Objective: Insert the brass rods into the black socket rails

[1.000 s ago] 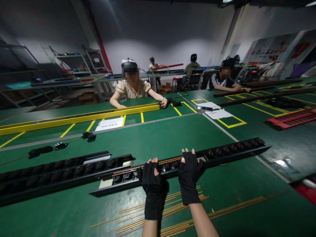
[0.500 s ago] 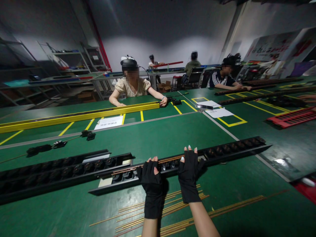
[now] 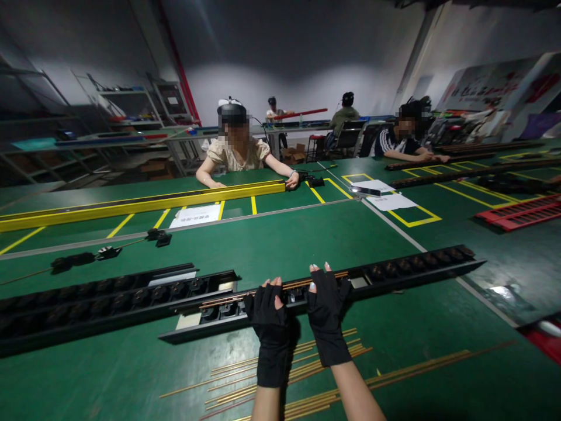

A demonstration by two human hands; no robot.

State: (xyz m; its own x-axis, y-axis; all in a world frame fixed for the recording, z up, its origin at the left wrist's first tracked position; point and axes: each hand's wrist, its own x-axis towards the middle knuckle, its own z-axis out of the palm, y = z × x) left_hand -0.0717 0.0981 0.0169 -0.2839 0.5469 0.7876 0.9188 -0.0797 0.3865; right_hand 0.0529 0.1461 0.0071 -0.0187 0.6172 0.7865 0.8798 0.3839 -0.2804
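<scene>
A black channel rail (image 3: 184, 337) lies across the bench, with black modules (image 3: 228, 310) inside it. Thin copper-coloured rods (image 3: 302, 284) run lengthwise along its top. My left hand (image 3: 268, 310), in a black fingerless glove, is curled over the rods and the rail's far wall. My right hand (image 3: 326, 295), gloved alike, lies a little to the right, its thumb on the near side of the rods and its fingers on the far side. The undersides of both hands are hidden. The rods' right ends emerge beyond my right hand.
Loose brass-coloured rods (image 3: 307, 368) lie on the green bench in front of me. More filled black rails (image 3: 87, 310) are on the left. A co-worker (image 3: 236, 152) opposite touches a yellow rail (image 3: 175, 206). Paper sheets (image 3: 196, 216) and a red slotted frame (image 3: 521, 211) lie farther off.
My right hand has shifted left along the rods, closer to my left hand, uncovering the rod ends and a pale piece in the rail. My left hand stays in place.
</scene>
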